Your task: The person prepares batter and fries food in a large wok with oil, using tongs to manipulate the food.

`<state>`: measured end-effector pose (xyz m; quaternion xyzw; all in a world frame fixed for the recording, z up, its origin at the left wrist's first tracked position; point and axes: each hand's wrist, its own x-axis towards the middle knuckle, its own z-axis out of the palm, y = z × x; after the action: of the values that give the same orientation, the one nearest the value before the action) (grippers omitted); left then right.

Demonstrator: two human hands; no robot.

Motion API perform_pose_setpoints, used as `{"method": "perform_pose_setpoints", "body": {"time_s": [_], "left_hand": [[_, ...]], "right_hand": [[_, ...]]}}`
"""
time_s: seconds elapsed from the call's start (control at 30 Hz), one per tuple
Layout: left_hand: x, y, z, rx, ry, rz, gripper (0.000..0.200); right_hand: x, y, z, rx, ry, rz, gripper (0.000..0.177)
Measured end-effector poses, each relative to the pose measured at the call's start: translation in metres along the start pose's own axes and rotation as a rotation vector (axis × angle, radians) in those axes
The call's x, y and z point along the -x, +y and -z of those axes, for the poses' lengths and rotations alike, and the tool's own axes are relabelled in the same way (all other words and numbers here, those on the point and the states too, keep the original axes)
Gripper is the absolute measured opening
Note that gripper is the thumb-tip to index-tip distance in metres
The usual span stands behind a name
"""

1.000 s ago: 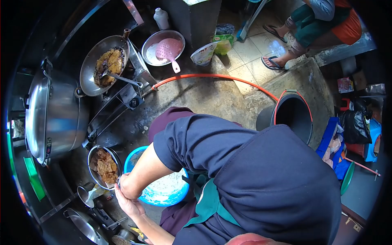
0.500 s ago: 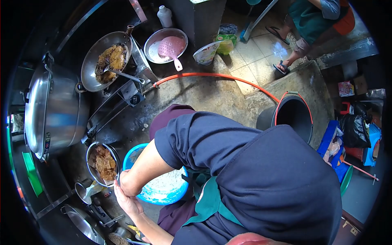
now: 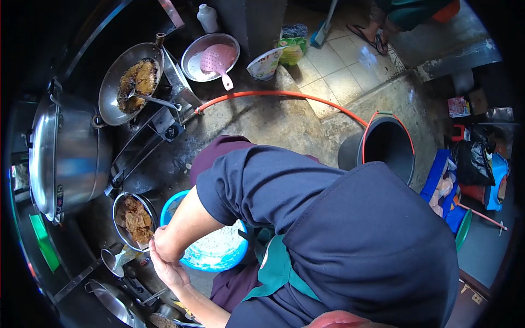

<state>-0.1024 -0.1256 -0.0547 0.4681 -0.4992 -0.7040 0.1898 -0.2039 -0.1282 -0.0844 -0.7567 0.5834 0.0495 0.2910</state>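
Observation:
My left hand is raised with its fingers stretched out, resting against my right hand near the wrist. The bent right wrist and forearm hide the right hand's fingers, so anything between the hands is out of sight. Both hands are just in front of a blue basin with white floury contents. Beside them, a round metal pot contains brown fried pieces, which look like fried chicken.
At upper left, a wok holds frying food and a ladle. A large lidded pot stands at left. An orange hose crosses the floor to a black bucket. Another person's feet show at top right.
The whole view has shifted slightly, with most things now a little further left. My hands stay together in nearly the same pose. The other person's feet have drawn closer together.

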Motion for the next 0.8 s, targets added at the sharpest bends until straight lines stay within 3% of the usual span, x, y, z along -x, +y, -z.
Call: {"method": "perform_pose_setpoints", "body": {"time_s": [0.17, 0.3, 0.37, 0.43, 0.5, 0.6, 0.8], "left_hand": [[-0.001, 0.007, 0.003, 0.077, 0.029, 0.008, 0.060], [-0.005, 0.006, 0.003, 0.011, 0.109, -0.027, 0.061], [-0.010, 0.003, 0.002, -0.052, 0.106, -0.058, 0.060], [-0.017, -0.003, -0.002, -0.138, 0.083, -0.104, 0.058], [-0.020, -0.007, -0.011, -0.224, 0.064, -0.149, 0.057], [-0.026, -0.015, -0.021, -0.509, -0.005, -0.278, 0.050], [-0.050, -0.036, -0.016, -0.740, -0.035, -0.351, 0.042]], "right_hand": [[0.033, 0.021, 0.026, 0.056, 0.043, 0.051, 0.025], [0.142, 0.053, 0.048, 0.206, 0.149, -0.034, 0.025], [0.196, 0.075, 0.029, 0.326, 0.329, -0.151, 0.028], [0.245, 0.089, 0.012, 0.062, 0.396, -0.329, 0.038], [0.278, 0.096, -0.015, -0.202, 0.702, -0.322, 0.047], [0.293, 0.097, -0.064, -0.155, 1.217, -0.269, 0.057], [0.303, 0.095, -0.077, -0.197, 1.269, -0.344, 0.060]]}}
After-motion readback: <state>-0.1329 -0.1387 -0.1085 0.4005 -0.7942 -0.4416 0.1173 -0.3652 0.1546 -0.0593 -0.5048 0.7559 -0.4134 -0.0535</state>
